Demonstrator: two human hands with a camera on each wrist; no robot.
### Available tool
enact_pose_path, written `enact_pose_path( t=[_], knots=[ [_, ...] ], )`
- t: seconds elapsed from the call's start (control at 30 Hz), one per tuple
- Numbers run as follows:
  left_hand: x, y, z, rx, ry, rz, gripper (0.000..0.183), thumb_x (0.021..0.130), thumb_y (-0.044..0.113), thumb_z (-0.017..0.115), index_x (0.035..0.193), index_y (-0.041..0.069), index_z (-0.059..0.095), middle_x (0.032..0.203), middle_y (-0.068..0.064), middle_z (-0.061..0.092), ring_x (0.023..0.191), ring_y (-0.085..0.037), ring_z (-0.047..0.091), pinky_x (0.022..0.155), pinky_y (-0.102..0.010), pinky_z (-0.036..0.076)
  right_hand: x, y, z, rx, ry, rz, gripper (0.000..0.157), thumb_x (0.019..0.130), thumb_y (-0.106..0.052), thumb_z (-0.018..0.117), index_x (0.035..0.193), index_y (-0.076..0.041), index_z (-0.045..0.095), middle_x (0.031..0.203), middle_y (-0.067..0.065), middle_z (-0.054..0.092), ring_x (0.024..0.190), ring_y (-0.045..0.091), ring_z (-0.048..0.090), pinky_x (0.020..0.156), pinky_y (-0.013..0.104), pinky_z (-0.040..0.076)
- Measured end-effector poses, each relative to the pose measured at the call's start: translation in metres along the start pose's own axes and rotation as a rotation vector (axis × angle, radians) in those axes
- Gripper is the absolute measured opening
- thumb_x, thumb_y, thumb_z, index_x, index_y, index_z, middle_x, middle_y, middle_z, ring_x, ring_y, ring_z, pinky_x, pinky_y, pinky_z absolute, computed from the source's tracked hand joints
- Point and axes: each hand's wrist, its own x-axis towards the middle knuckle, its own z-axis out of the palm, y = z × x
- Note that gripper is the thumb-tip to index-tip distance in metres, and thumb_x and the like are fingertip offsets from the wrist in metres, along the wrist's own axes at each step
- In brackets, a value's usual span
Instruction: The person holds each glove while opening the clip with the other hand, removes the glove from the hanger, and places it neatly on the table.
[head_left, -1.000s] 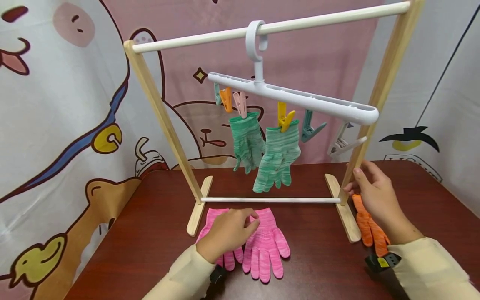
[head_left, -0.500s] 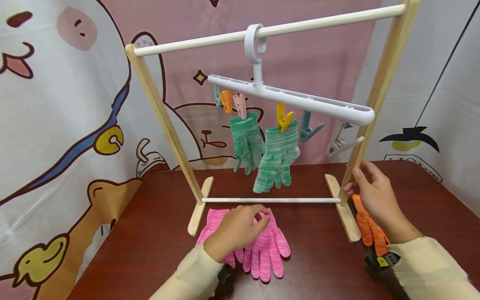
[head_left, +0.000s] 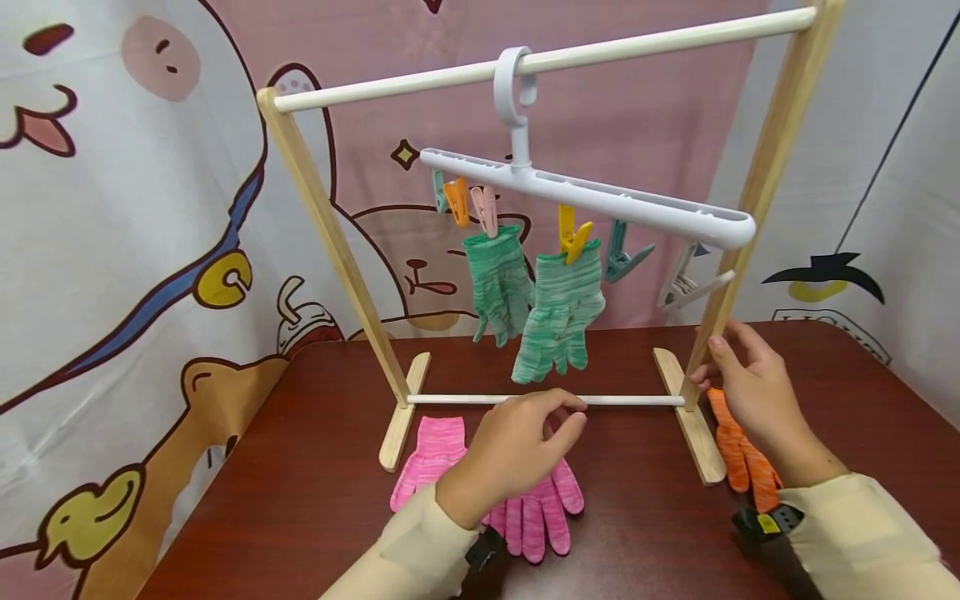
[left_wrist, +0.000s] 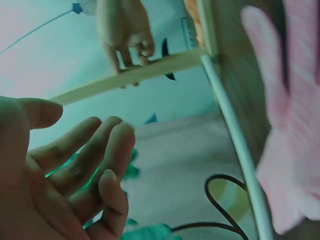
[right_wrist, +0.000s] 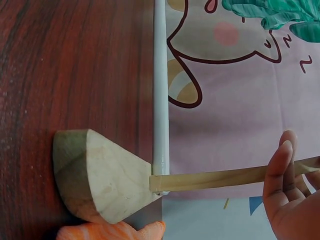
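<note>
Green gloves (head_left: 561, 312) hang at the centre of the head view, one from a pink clip (head_left: 484, 210), one from a yellow clip (head_left: 574, 239), beneath the white hanger (head_left: 600, 196). At lower centre, the left hand (head_left: 513, 446) hovers above pink gloves (head_left: 536, 521), fingers loosely curved, holding nothing. At right, the right hand (head_left: 750, 383) grips the wooden post (head_left: 775, 158), near an orange glove (head_left: 742, 458).

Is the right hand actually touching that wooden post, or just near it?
Touching: in the right wrist view, the right hand curls around the wooden post.
</note>
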Motion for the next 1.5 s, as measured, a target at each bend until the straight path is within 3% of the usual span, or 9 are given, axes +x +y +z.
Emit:
enact_pose_path(
  t=[0.2,0.37,0.43,0.6,0.8,0.93,1.1,1.37,1.5],
  knots=[
    [0.005,0.019,-0.003,-0.091,0.11,0.096,0.023,0.102,0.036,0.052,0.118,0.029,0.068,0.09,0.02,0.064,0.074,0.01,0.053,0.069,-0.014,0.044,0.001,0.0,-0.001,0.003,0.005,-0.001,0.037,0.107,-0.021,0.043,0.14,-0.007,0.044,0.096,-0.006,0.062,0.07,0.004,0.065,0.063,0.017,0.054],
    [0.007,0.03,-0.005,-0.202,0.229,0.164,0.022,0.102,0.031,0.055,0.119,0.024,0.068,0.094,0.016,0.064,0.085,0.007,0.056,0.077,-0.012,0.049,0.001,0.0,-0.001,0.027,0.0,0.0,0.03,0.106,-0.021,0.044,0.135,-0.015,0.048,0.093,-0.006,0.063,0.069,0.004,0.065,0.062,0.018,0.053],
    [0.007,0.033,-0.007,-0.229,0.287,0.191,0.023,0.102,0.029,0.056,0.119,0.022,0.068,0.097,0.013,0.066,0.09,0.004,0.058,0.08,-0.014,0.05,0.001,0.0,-0.001,0.038,-0.004,-0.001,0.029,0.106,-0.021,0.045,0.134,-0.016,0.049,0.093,-0.006,0.064,0.069,0.004,0.065,0.062,0.018,0.053],
    [0.008,0.039,-0.013,-0.272,0.426,0.248,0.024,0.1,0.026,0.059,0.121,0.018,0.067,0.104,0.006,0.068,0.099,-0.006,0.059,0.082,-0.021,0.05,0.0,0.0,0.0,-0.013,-0.002,-0.006,0.037,0.107,-0.021,0.044,0.14,-0.007,0.045,0.095,-0.007,0.063,0.07,0.004,0.065,0.062,0.018,0.054],
    [0.015,0.048,-0.018,-0.306,0.498,0.279,0.027,0.099,0.025,0.06,0.124,0.015,0.065,0.112,0.001,0.065,0.104,-0.008,0.056,0.083,-0.021,0.046,0.0,0.0,-0.002,0.003,0.003,0.016,0.038,0.107,-0.022,0.044,0.141,-0.006,0.044,0.095,-0.007,0.063,0.07,0.004,0.065,0.062,0.018,0.054],
    [0.018,0.054,-0.018,-0.319,0.525,0.28,0.031,0.098,0.025,0.06,0.128,0.016,0.062,0.122,0.0,0.062,0.116,-0.011,0.053,0.091,-0.028,0.047,-0.001,-0.001,-0.001,0.007,0.004,0.017,0.037,0.106,-0.023,0.044,0.14,-0.007,0.045,0.095,-0.007,0.063,0.07,0.004,0.065,0.062,0.018,0.054],
    [0.021,0.053,-0.016,-0.331,0.559,0.231,0.036,0.098,0.024,0.061,0.133,0.015,0.058,0.133,-0.002,0.055,0.126,-0.014,0.046,0.1,-0.04,0.043,0.0,-0.002,0.0,0.008,0.001,0.007,0.041,0.106,-0.023,0.044,0.142,-0.004,0.042,0.096,-0.006,0.062,0.069,0.005,0.065,0.062,0.018,0.054],
    [0.03,0.04,-0.015,-0.294,0.707,0.156,0.039,0.094,0.021,0.064,0.133,0.015,0.057,0.136,-0.005,0.051,0.128,-0.018,0.043,0.106,-0.045,0.031,-0.001,-0.001,-0.001,-0.011,0.003,0.016,0.041,0.106,-0.023,0.044,0.143,-0.006,0.043,0.093,-0.006,0.063,0.069,0.004,0.065,0.062,0.018,0.054],
    [0.035,0.032,-0.013,-0.307,0.73,0.112,0.048,0.094,0.021,0.064,0.14,0.015,0.048,0.142,-0.005,0.046,0.133,-0.016,0.039,0.11,-0.046,0.029,-0.001,-0.002,-0.001,-0.053,0.006,0.017,0.041,0.107,-0.024,0.043,0.144,-0.006,0.042,0.093,-0.008,0.063,0.07,0.003,0.065,0.062,0.018,0.054]
  ],
)
